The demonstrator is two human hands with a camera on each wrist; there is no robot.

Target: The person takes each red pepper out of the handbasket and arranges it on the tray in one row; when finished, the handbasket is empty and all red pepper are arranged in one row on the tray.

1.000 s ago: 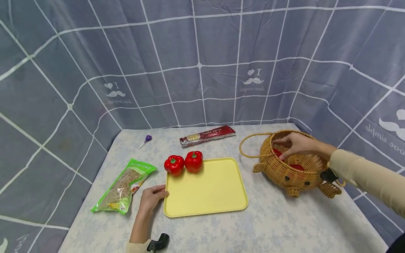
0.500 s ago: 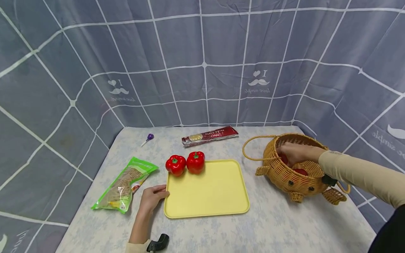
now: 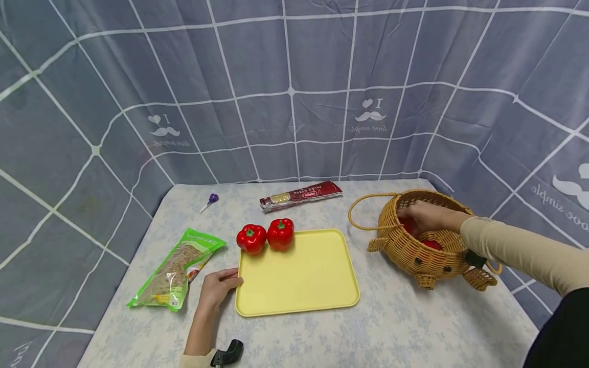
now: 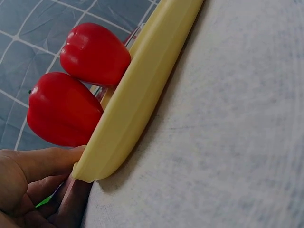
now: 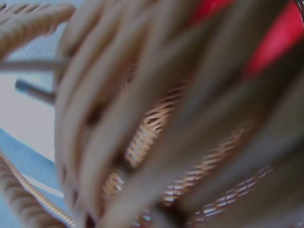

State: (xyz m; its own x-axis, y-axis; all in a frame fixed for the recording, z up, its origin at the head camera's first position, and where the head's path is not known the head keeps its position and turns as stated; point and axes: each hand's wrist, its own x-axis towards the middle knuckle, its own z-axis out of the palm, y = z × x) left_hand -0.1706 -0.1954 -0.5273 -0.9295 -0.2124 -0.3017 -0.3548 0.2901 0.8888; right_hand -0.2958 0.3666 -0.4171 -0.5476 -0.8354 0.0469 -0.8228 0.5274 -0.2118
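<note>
A yellow tray [image 3: 299,276] lies on the table, two red bell peppers [image 3: 251,239] side by side at its far left corner. My left hand [image 3: 215,290] pinches the tray's left edge, thumb at the rim [image 4: 80,164] and fingers lower down. At the right, my right hand [image 3: 427,215] reaches into a wicker basket [image 3: 398,249] with an animal face and grips a red thing [image 3: 407,224]; its fingertips are hidden. Another red thing [image 3: 432,245] lies deeper in the basket. Blurred wicker [image 5: 142,109] fills most of the right wrist view.
Left of the tray lies a green-edged clear bag [image 3: 177,271]. A lollipop [image 3: 210,201] and a dark red packet [image 3: 301,196] lie toward the back. The basket's looped handle [image 3: 356,203] sticks out toward the tray. A grey checked curtain [image 3: 257,117] encloses the table.
The right hand has lowered from the basket's rim into the basket and closed around a red thing. The left hand stays at the tray's edge. The camera view shifts slightly.
</note>
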